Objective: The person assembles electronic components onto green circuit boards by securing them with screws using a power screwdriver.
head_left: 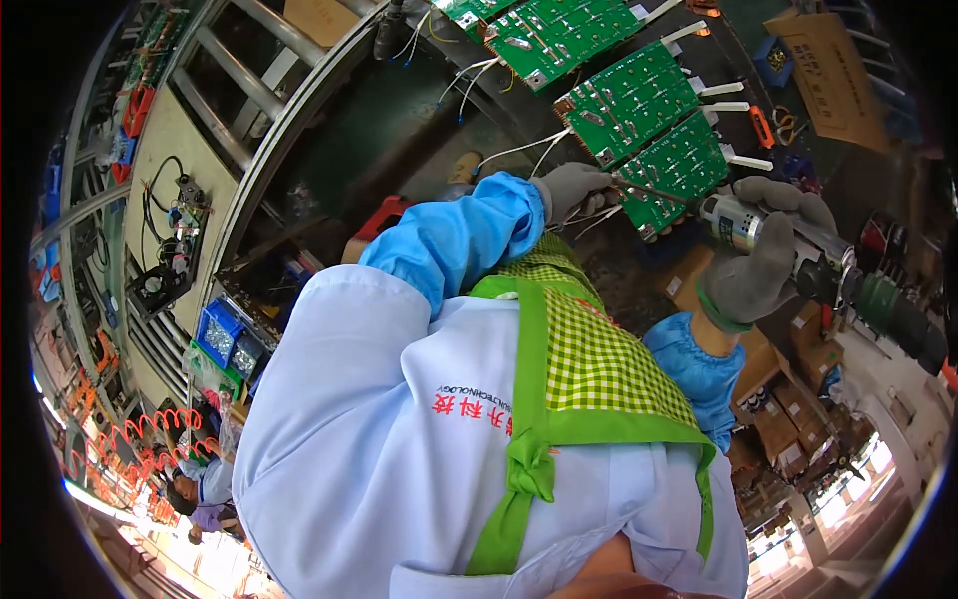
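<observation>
In a grey glove, my right hand (758,265) is wrapped around a silver power screwdriver (733,223). Its long thin bit points left across the nearest green circuit board (671,172). My left hand (577,192), also gloved in grey, is at that board's left edge, close to the bit's tip. Its fingers are pinched together; what they hold, if anything, is too small to make out. White wires come out by the left fingers. Beyond this board lie more green boards (627,103) in a row, each with white wires on the left and white strips on the right.
Orange-handled cutters (761,127) and scissors (786,127) lie right of the boards, near a cardboard piece (826,80) and a blue bin (772,62). On the left are a metal roller frame (239,75) and blue bins of small metal parts (222,334). Other people (205,484) are at lower left.
</observation>
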Motion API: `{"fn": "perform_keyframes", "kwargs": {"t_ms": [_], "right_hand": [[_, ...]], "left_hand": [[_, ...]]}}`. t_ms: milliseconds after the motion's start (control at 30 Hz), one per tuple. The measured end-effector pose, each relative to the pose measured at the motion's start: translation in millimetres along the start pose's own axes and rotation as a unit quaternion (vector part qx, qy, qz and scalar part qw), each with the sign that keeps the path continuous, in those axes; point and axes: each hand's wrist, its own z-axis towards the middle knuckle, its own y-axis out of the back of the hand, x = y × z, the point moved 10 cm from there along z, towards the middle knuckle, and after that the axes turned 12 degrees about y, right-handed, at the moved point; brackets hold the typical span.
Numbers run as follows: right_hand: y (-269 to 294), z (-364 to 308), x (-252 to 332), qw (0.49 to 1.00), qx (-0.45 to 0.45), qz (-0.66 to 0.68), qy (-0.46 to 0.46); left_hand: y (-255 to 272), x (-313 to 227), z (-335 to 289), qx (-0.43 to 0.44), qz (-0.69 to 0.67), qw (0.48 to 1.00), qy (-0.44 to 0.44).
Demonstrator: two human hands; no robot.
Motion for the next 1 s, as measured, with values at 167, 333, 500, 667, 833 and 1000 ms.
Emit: {"fn": "perform_keyframes", "kwargs": {"t_ms": [167,333,500,667,833,1000], "right_hand": [[1,-1,2,1.000,0.027,-0.004,0.007],[-1,-4,8,0.997,0.048,-0.053,0.009],[-5,27,11,0.993,0.078,-0.079,0.028],[-8,51,45,0.976,0.168,-0.090,0.104],[-8,59,28,0.984,0.149,-0.014,0.097],[-30,68,19,0.981,0.151,-0.020,0.119]], "left_hand": [[0,2,3,0.015,-0.007,1.000,0.015],[-3,2,0,0.024,-0.023,0.999,0.017],[5,5,9,-0.016,0.013,1.000,0.024],[1,4,4,-0.004,0.006,0.999,0.039],[-1,11,11,0.024,-0.054,0.995,0.081],[-5,7,2,0.000,-0.034,0.997,0.068]]}}
